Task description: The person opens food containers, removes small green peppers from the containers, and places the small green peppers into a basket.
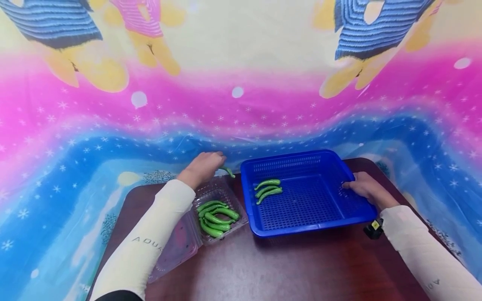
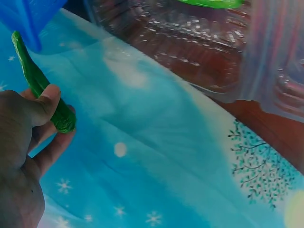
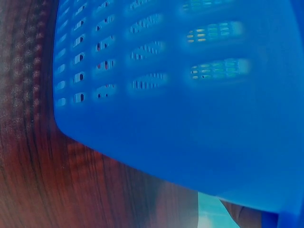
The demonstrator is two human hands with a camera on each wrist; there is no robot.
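My left hand (image 1: 203,167) pinches a curved green chili pepper (image 1: 228,172) between thumb and fingers, above the far side of a clear plastic clamshell box (image 1: 238,202). In the left wrist view the held pepper (image 2: 33,73) slants across the fingers, its thick end downward. Several more green peppers (image 1: 214,228) lie piled in the box. To the right stands a blue plastic basket (image 1: 301,229), with a few peppers (image 1: 269,182) near its left wall. My right hand (image 1: 367,188) grips the basket's right rim, thumb inside; the other fingers are mostly hidden. The basket's slotted outer wall (image 3: 180,123) fills the right wrist view.
The box's open lid (image 1: 175,251) lies to its left on the dark brown table (image 1: 286,267). Behind the table hangs a printed pink and blue cloth (image 1: 211,108), close to the far edge. A small black device (image 1: 373,229) sits at the right wrist.
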